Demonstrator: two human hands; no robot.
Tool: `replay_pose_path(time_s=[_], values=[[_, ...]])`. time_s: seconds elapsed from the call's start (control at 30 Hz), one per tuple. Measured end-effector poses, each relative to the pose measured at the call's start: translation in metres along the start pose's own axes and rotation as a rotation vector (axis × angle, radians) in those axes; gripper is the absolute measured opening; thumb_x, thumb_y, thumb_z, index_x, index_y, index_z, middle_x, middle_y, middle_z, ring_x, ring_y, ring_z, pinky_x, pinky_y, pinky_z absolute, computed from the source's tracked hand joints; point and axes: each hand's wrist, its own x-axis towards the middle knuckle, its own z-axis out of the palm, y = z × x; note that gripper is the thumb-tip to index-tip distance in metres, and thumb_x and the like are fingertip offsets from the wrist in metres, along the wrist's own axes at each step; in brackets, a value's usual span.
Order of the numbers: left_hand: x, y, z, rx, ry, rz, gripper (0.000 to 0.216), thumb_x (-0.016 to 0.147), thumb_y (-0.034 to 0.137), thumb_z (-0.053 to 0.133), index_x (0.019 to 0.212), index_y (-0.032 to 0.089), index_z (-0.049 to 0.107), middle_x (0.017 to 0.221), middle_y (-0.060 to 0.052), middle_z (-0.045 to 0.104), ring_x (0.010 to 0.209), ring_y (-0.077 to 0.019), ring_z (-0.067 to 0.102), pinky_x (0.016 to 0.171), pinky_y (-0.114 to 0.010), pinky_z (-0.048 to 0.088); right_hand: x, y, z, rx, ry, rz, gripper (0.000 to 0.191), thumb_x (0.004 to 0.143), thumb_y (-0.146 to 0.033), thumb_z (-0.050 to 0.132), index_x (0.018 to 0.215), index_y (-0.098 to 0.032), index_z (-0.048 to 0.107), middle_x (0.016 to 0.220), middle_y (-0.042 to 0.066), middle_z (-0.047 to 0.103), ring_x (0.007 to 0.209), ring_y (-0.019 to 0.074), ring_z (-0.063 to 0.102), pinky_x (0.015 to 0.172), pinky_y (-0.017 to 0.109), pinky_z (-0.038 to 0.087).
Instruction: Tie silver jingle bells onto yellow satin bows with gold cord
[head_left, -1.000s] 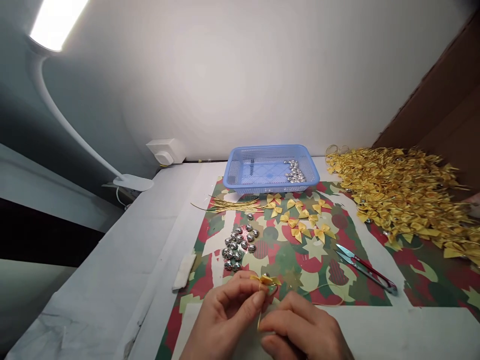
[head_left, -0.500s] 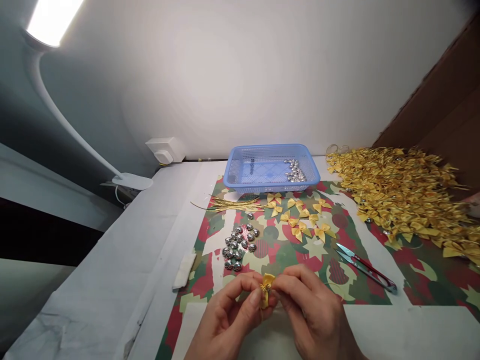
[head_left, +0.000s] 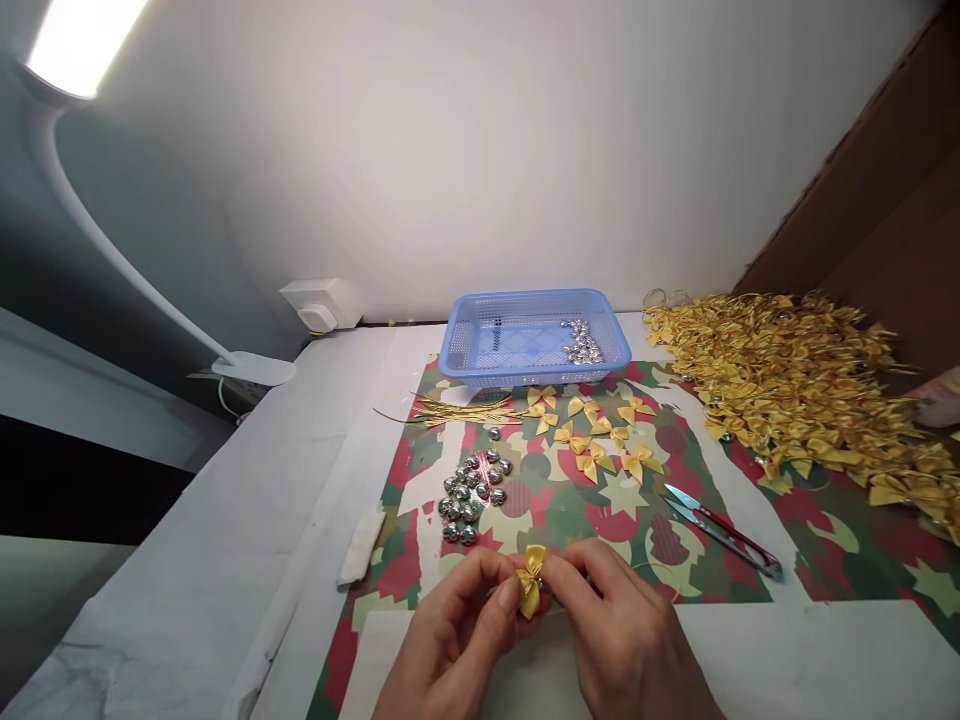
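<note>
I pinch bow (head_left: 532, 588) tight, left hand (head_left: 450, 645) and right hand (head_left: 626, 640), near mat front edge (head_left: 570, 520). Best keep knot centered, pull slow.

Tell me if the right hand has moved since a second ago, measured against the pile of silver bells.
Yes. The right hand has come up and leftward toward the pile of silver bells, and now pinches the small yellow ribbon bow together with the left hand.
</note>
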Motion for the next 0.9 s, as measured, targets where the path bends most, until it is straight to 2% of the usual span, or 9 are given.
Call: replay_pose_path(time_s=[0.17,0.37,0.5,0.67,0.83,0.9], values=[[0.0031,-0.0008,0.0027,-0.080,0.037,-0.045,0.028,0.085,0.044,0.071,0.074,0.021,0.060,0.075,0.002,0.059,0.073,-0.0162,0.058,0.076,-0.032,0.058,-0.0017,0.0035,0.0003,0.085,-0.050,0.032,0.027,0.092,-0.003,0.033,0.088,-0.020,0.055,0.078,0.002,0.050,0.067,0.0164,0.051,0.060,0.025,0.038],[0.0053,-0.0026,0.0037,-0.123,0.029,-0.086,0.030,0.081,0.047,0.075,0.074,0.020,0.061,0.074,0.001,0.063,0.074,-0.0190,0.065,0.074,-0.033,0.058,-0.0015,0.0024,-0.0020,0.094,-0.077,0.039,0.026,0.091,-0.004,0.033,0.091,-0.020,0.054,0.078,0.001,0.045,0.065,0.0161,0.049,0.057,0.025,0.036],[0.0035,-0.0046,0.0023,0.021,0.014,0.029,0.027,0.083,0.045,0.073,0.074,0.020,0.068,0.073,0.000,0.062,0.072,-0.0178,0.059,0.070,-0.027,0.055,-0.0008,-0.0011,-0.0001,0.108,-0.040,0.056,0.020,0.094,-0.008,0.036,0.088,-0.020,0.051,0.077,0.002,0.045,0.065,0.0173,0.049,0.059,0.027,0.035],[0.0008,-0.0051,-0.0013,0.234,-0.036,0.117,0.023,0.091,0.041,0.062,0.081,0.021,0.068,0.085,-0.002,0.068,0.078,-0.0192,0.060,0.072,-0.025,0.050,0.0004,-0.0018,-0.0017,0.020,-0.031,0.020,0.021,0.094,-0.007,0.035,0.089,-0.020,0.051,0.077,0.002,0.047,0.066,0.0176,0.051,0.059,0.026,0.035],[0.0040,-0.0040,0.0003,0.013,0.004,0.016,0.029,0.089,0.047,0.064,0.076,0.021,0.060,0.075,0.003,0.051,0.074,-0.0167,0.051,0.076,-0.030,0.056,-0.0009,0.0023,-0.0031,0.189,-0.102,0.057,0.022,0.096,-0.008,0.034,0.087,-0.021,0.049,0.077,0.000,0.044,0.066,0.0148,0.049,0.058,0.024,0.036],[0.0051,-0.0038,0.0010,-0.029,-0.010,-0.037,0.030,0.087,0.047,0.066,0.074,0.020,0.059,0.075,0.003,0.051,0.074,-0.0162,0.052,0.077,-0.031,0.056,-0.0014,0.0038,-0.0030,0.289,-0.128,0.100,0.022,0.098,-0.010,0.033,0.086,-0.021,0.048,0.079,0.000,0.046,0.067,0.0139,0.050,0.059,0.024,0.037]])
